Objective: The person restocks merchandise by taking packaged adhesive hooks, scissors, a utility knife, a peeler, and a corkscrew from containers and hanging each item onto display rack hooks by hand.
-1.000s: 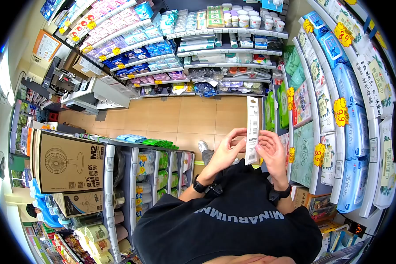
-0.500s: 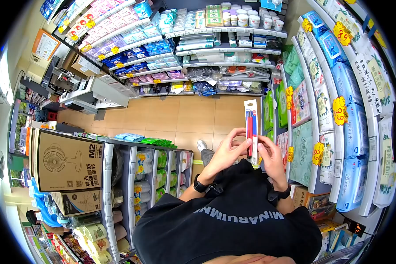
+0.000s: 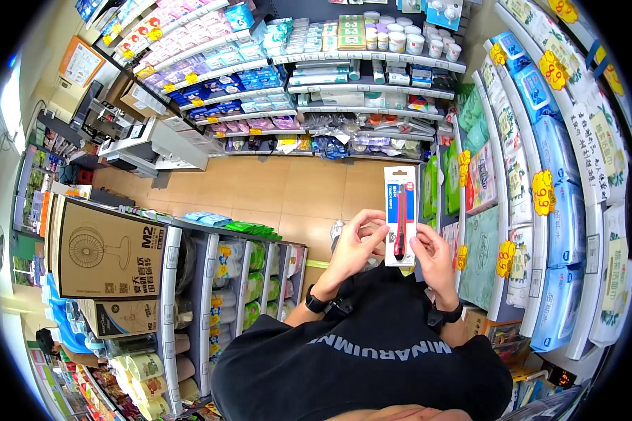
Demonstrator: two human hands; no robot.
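Note:
Upright in front of my chest is a packaged utility knife, red and black on a white and blue card with a hang hole at its top. My left hand pinches the card's left edge, fingers bent behind it. On the other side, my right hand holds the right edge with the thumb near the lower part. The knife's front faces me. Some fingertips are hidden behind the card.
Shelves with wipes stand at the right. Across the tiled floor is a back shelf of packs and tubs. At the left, a fan box sits on a shelf unit. A person's dark hair shows at lower left.
The package has turned from its printed back, past its edge, to the knife side facing me. My view has tilted slightly, and the hands stay at its sides.

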